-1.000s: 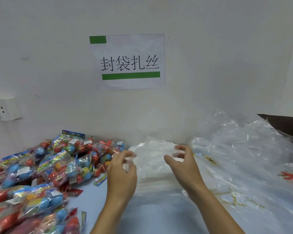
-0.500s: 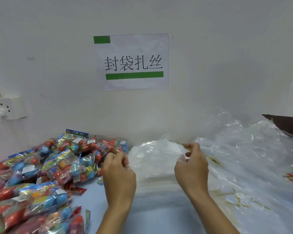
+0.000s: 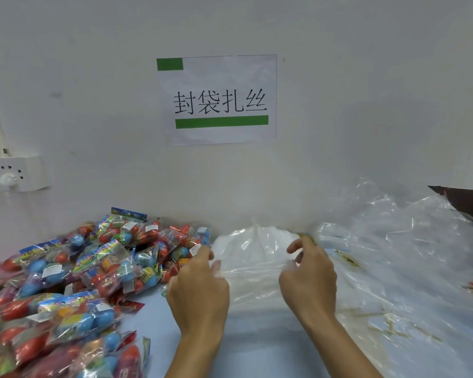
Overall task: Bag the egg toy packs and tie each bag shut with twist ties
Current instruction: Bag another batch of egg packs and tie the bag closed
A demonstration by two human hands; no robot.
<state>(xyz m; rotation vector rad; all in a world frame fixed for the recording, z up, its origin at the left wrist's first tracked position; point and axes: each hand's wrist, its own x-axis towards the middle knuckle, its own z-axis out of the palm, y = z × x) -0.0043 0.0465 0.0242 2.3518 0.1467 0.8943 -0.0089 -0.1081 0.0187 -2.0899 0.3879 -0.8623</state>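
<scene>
Both hands are on one thin clear bag [image 3: 253, 264] that lies on top of a flat stack of clear bags [image 3: 257, 293] at the middle of the light blue table [image 3: 159, 320], close to the far wall. The left hand [image 3: 200, 290] pinches the bag's left edge, its fingers curled in and the thumb pressed on the film. The right hand [image 3: 309, 276] holds the bag's right edge with bent fingers; the film is stretched and lifted a little between the two hands. How firmly the right fingertips close on the plastic I cannot tell, since the film is see-through and the knuckles hide them.

The egg toy packs [image 3: 88, 274] are heaped on the left side of the table, from the near edge back to the wall, red and blue eggs in shiny printed wrappers. The nearest packs lie just beside the left hand.

To the right of the stack spreads a large loose sheet of clear plastic [image 3: 407, 255], crumpled and rising toward the far right corner, where a dark brown flap [image 3: 467, 200] pokes in. Thin yellowish strips [image 3: 380, 317], perhaps twist ties, lie under or on that plastic near the right forearm.

On the wall above hangs a paper sign [image 3: 219, 99] with green bars and black characters. A white power socket [image 3: 14, 173] with a plug in it sits on the wall at far left.
</scene>
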